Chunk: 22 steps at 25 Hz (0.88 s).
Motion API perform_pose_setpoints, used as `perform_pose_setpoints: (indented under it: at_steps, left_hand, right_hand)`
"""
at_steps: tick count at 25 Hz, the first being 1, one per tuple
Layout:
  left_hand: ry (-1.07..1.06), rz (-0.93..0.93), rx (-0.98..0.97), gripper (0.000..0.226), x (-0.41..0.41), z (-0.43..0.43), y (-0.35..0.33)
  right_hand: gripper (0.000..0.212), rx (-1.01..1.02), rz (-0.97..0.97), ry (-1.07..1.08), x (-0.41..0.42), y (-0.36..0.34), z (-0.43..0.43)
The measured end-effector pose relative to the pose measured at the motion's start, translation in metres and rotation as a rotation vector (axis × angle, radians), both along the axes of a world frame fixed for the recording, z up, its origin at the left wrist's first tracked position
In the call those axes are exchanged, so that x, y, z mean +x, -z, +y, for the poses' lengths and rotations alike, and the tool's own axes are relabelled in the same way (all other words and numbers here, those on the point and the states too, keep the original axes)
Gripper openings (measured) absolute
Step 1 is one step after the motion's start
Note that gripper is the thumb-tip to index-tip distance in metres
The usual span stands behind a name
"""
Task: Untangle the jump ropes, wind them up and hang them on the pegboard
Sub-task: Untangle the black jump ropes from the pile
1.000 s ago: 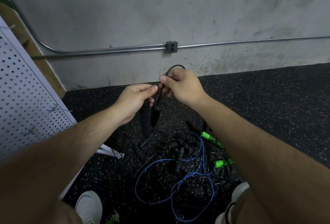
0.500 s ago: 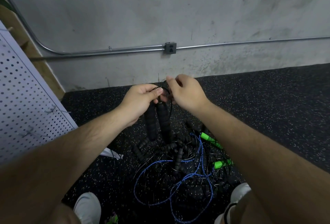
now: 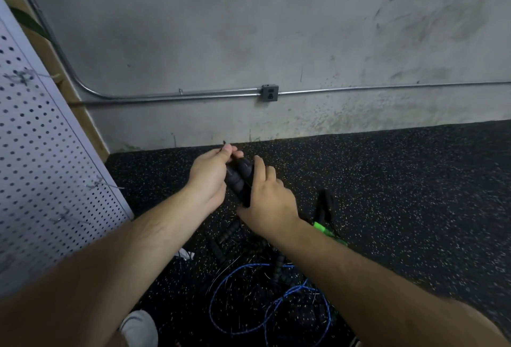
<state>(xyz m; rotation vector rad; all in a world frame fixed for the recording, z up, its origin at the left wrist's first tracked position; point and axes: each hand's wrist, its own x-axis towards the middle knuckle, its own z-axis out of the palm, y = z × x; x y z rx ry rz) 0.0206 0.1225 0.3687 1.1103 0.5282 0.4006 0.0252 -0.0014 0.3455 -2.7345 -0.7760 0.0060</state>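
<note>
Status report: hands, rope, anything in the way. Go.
Left hand and right hand both grip the black handles, held side by side. Blue rope and green handle lie tangled on the floor below. Pegboard stands at left.

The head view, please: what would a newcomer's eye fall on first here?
The left hand and right hand hold two black handles at centre. Below them a blue rope loops on the speckled floor, and a white pegboard stands at left.
</note>
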Motion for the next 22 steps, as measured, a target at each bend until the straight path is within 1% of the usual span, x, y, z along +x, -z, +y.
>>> perform_pose_setpoints:
  at_steps: [2, 3, 4, 5, 6, 7, 8, 9, 10, 11, 12, 13, 14, 15, 16, 18, 20, 22]
  left_hand:
    - [0.001, 0.009, -0.049, 0.021, -0.004, 0.001, 0.001]
    - [0.03, 0.045, -0.044, 0.022, -0.006, 0.004, 0.002]
    - [0.077, 0.131, 0.041, 0.025, -0.008, 0.009, 0.004]
    - [0.153, 0.266, 0.253, 0.032, -0.011, 0.016, 0.007]
    - [0.228, 0.422, 0.555, 0.038, -0.016, 0.023, 0.009]
    - [0.254, 0.548, 0.897, 0.041, -0.023, 0.032, 0.01]
    - [0.237, 0.578, 1.225, 0.036, -0.029, 0.04, 0.01]
    - [0.242, 0.499, 1.447, 0.023, -0.035, 0.047, 0.01]
    - [0.318, 0.375, 1.567, 0.02, -0.04, 0.055, 0.011]
    - [0.445, 0.282, 1.626, 0.038, -0.044, 0.061, 0.013]
    - [0.586, 0.241, 1.67, 0.057, -0.048, 0.063, 0.016]
    - [0.679, 0.243, 1.732, 0.075, -0.051, 0.063, 0.022]
    - [0.701, 0.247, 1.806, 0.087, -0.053, 0.061, 0.028]
    - [0.669, 0.24, 1.875, 0.092, -0.053, 0.059, 0.033]
    - [0.625, 0.231, 1.928, 0.09, -0.052, 0.057, 0.038]
    - [0.55, 0.184, 1.995, 0.072, -0.049, 0.05, 0.041]
    - [0.498, 0.169, 1.983, 0.057, -0.047, 0.051, 0.038]
    - [0.459, 0.204, 1.917, 0.051, -0.046, 0.055, 0.036]
  right_hand:
    - [0.106, -0.031, -0.02, -0.012, 0.006, -0.002, 0.0]
    - [0.1, -0.05, -0.029, -0.038, 0.008, -0.004, -0.001]
    - [0.095, -0.072, -0.044, -0.067, 0.011, -0.006, -0.002]
    - [0.089, -0.097, -0.066, -0.103, 0.014, -0.007, -0.003]
    - [0.085, -0.129, -0.086, -0.14, 0.017, -0.007, -0.004]
    - [0.082, -0.168, -0.098, -0.173, 0.02, -0.007, -0.005]
    - [0.081, -0.21, -0.101, -0.202, 0.023, -0.007, -0.006]
    - [0.082, -0.246, -0.103, -0.231, 0.026, -0.006, -0.007]
    - [0.084, -0.269, -0.112, -0.261, 0.029, -0.005, -0.007]
    - [0.084, -0.276, -0.129, -0.292, 0.03, -0.003, -0.007]
    - [0.083, -0.272, -0.151, -0.322, 0.03, -0.002, -0.007]
    - [0.082, -0.265, -0.171, -0.354, 0.028, 0.0, -0.007]
    - [0.082, -0.262, -0.192, -0.388, 0.026, 0.001, -0.006]
    - [0.082, -0.263, -0.209, -0.417, 0.024, 0.002, -0.005]
    - [0.082, -0.261, -0.214, -0.436, 0.022, 0.002, -0.003]
    - [0.085, -0.241, -0.2, -0.442, 0.019, 0.003, 0.0]
    - [0.091, -0.242, -0.214, -0.385, 0.019, 0.003, 0.0]
    - [0.095, -0.239, -0.233, -0.271, 0.022, 0.004, -0.004]
